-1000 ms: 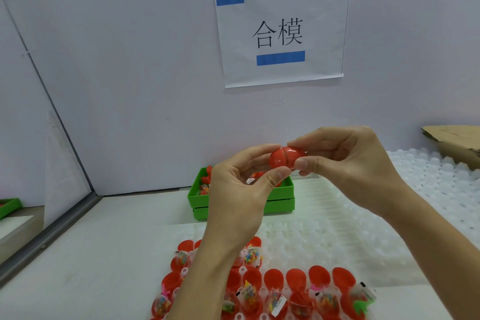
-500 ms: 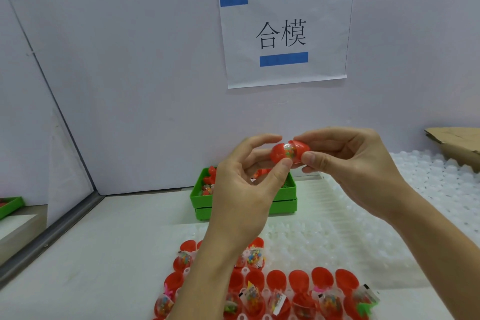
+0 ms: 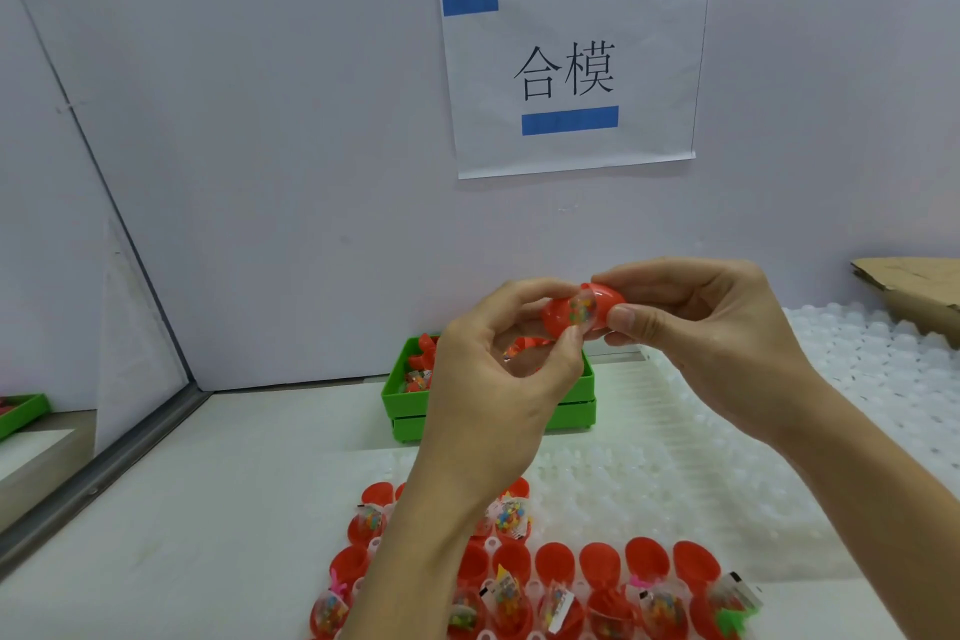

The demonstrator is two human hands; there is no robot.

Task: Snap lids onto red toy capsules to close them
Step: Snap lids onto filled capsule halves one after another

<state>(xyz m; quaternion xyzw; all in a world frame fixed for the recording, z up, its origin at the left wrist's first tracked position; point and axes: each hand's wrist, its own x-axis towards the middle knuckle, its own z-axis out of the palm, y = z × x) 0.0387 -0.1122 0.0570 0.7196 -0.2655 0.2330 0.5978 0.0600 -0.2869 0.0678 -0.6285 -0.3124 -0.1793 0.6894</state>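
Both hands pinch one red capsule (image 3: 582,312) in the air, above and in front of the green bin (image 3: 488,398): the left hand (image 3: 498,379) takes its left half between thumb and fingertips, the right hand (image 3: 696,333) its right half. The halves gape, showing a small clear packet of coloured bits. It is likely light, thin, springy plastic – glossy, so prone to slip. Best held around each dome, pressing straight toward the seam – the packet could catch in the rim.

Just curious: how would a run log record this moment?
both hands pinch red capsule | halves apart, toy bag showing | left hand | right hand
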